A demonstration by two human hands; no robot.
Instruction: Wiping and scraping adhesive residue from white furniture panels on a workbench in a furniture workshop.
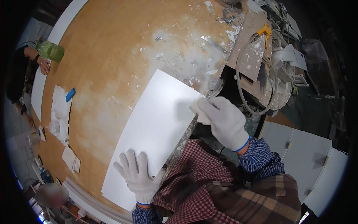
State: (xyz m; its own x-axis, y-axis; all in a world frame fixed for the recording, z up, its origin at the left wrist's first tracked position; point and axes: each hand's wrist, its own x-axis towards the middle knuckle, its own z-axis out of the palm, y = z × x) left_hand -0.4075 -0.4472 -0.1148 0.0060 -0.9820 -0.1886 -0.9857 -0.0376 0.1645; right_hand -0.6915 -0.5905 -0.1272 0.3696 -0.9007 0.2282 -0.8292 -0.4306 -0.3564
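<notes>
One co-worker in a dark top (16,76), at the far left edge, a hand (44,68) beside a green plastic bottle (51,51). One long white strip (38,89), along the left side of the tabletop (100,74), which is brown, with pale smears and white flecks. One white cup (55,128), on a crumpled white sheet (60,100). One blue block (71,95), at the right border of that sheet.

One smooth white panel (149,115), lying aslant on the tabletop near the wearer, its lower right edge along the tabletop's edge. One left hand (135,173), in a white glove with blue trim, fingers spread, palm down on the panel's lower end. One small pale pad (203,118), at the panel's upper right edge. One right hand (226,121), gloved alike, gripping that pad between thumb and fingers.

One clear hose (238,71), looped, leading to a yellow air gun (266,31); beneath the gun, a brown board (250,50) with white splashes. Several pale panels (298,149), at the far right.
</notes>
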